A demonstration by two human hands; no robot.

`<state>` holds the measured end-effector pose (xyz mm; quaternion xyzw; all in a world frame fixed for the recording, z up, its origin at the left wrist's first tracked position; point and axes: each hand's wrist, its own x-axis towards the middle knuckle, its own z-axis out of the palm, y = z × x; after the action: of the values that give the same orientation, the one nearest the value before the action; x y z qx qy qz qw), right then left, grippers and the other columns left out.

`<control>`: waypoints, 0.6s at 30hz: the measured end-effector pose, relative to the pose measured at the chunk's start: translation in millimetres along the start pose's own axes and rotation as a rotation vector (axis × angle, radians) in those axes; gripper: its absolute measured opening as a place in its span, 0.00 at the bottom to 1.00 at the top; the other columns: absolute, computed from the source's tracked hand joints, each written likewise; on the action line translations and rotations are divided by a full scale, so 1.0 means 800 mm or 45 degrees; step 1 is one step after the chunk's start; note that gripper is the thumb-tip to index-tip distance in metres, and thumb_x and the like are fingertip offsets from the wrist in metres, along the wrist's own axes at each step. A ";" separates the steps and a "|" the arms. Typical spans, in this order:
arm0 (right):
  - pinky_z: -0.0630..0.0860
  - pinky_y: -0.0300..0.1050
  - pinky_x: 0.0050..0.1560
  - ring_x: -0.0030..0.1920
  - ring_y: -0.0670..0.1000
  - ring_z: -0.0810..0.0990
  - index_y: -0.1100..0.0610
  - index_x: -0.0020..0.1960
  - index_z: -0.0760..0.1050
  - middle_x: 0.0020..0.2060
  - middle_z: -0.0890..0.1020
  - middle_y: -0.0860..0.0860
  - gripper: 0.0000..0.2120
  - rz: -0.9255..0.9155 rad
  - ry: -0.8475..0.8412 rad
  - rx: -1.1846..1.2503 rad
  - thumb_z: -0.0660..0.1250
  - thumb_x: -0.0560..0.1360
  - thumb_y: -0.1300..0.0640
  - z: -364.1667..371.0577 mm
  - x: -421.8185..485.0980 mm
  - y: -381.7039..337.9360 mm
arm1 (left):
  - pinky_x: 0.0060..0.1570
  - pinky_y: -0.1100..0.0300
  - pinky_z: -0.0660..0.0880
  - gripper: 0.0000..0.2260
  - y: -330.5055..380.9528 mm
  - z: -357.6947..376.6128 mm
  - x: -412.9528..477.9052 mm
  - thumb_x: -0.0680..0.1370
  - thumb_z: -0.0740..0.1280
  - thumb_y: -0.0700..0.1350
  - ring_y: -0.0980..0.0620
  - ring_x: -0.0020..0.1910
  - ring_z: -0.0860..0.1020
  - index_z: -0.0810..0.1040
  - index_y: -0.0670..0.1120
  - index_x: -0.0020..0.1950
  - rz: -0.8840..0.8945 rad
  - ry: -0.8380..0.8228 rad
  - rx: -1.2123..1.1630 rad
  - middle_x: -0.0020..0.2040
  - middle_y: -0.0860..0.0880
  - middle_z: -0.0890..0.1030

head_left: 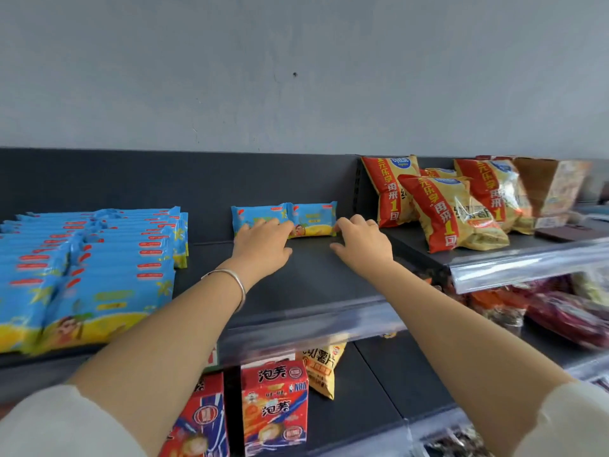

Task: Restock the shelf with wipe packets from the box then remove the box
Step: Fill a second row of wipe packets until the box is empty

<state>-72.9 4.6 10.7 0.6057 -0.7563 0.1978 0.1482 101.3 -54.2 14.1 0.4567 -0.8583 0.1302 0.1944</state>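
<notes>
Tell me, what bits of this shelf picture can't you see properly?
Head view only:
- The box: nowhere in frame, so how many packets remain is unknown.
- Left wipe packet: lower front hidden by the left hand.
- Right wipe packet: whether the right hand touches it is unclear; the hand covers that end.
- Packet stack: cut by the left edge, print blurred.
</notes>
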 end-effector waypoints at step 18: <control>0.71 0.48 0.47 0.62 0.57 0.71 0.54 0.61 0.71 0.58 0.74 0.53 0.13 0.032 0.037 -0.316 0.60 0.79 0.51 -0.077 -0.210 0.159 | 0.54 0.51 0.67 0.13 0.239 -0.013 -0.076 0.79 0.60 0.49 0.47 0.59 0.72 0.70 0.51 0.63 0.419 0.080 -0.169 0.58 0.50 0.75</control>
<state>-160.6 202.2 -28.6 0.5702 -0.7803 0.1133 0.2307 -25.4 99.9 -12.7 0.2919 -0.9216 0.1175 0.2271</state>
